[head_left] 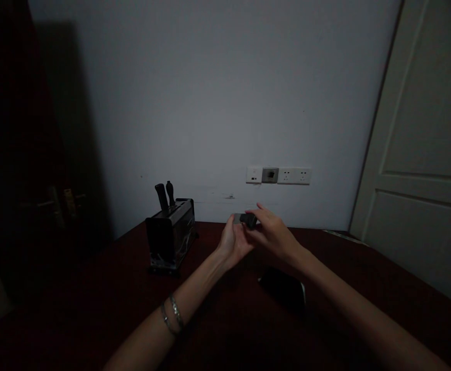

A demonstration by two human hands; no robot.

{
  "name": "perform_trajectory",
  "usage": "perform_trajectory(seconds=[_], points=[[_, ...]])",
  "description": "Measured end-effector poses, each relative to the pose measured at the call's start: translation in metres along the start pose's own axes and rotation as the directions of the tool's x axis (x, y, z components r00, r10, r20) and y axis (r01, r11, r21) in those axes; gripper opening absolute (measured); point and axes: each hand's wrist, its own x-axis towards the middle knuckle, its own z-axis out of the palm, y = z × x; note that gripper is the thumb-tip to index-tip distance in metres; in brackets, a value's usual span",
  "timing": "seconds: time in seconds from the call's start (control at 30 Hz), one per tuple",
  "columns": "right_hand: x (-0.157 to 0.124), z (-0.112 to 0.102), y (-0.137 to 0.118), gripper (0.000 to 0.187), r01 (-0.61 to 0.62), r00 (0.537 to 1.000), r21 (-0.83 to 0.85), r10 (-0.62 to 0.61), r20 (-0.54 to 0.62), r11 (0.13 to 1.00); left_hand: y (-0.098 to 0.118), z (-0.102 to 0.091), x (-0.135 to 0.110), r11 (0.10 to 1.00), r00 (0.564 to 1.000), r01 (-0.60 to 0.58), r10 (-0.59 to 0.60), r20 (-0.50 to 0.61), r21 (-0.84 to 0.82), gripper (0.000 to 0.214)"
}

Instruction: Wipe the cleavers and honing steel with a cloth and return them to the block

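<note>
Both of my hands meet over the far part of the table, around a small object with a flat grey part [238, 218] and a black part [249, 221]. My left hand [233, 241] is turned palm up, its thumb against the edge of the grey part. From the right, my right hand [272, 230] closes its fingers on the black part. Dim light and the fingers hide what kind of object it is. A flat black object [283, 289] with a pale edge lies below my right hand.
A knife block [171, 232] stands left of my hands, with two black handles [165, 196] sticking up. The dark red table [218, 319] meets a white wall [210, 103] with sockets [287, 175]. A pale door [426, 144] is at right.
</note>
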Motion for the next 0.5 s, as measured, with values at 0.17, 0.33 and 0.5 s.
perform_trajectory(seconds=[0.17, 0.33, 0.5], points=[[0.047, -0.016, 0.007, 0.008, -0.121, 0.992, 0.082, 0.123, -0.013, 0.989, 0.019, 0.029, -0.023, 0.99, 0.992, 0.129, -0.129, -0.002, 0.048, 0.051], [0.087, -0.027, 0.019, 0.014, -0.199, 0.978, 0.112, 0.204, -0.043, 0.974, 0.052, 0.069, -0.076, 0.898, 0.972, 0.084, -0.17, 0.163, 0.431, 0.039], [0.114, -0.035, 0.014, 0.025, -0.258, 0.964, 0.172, 0.265, -0.022, 0.951, 0.113, 0.07, -0.079, 0.423, 0.897, -0.368, 0.396, 0.197, 0.828, 0.023]])
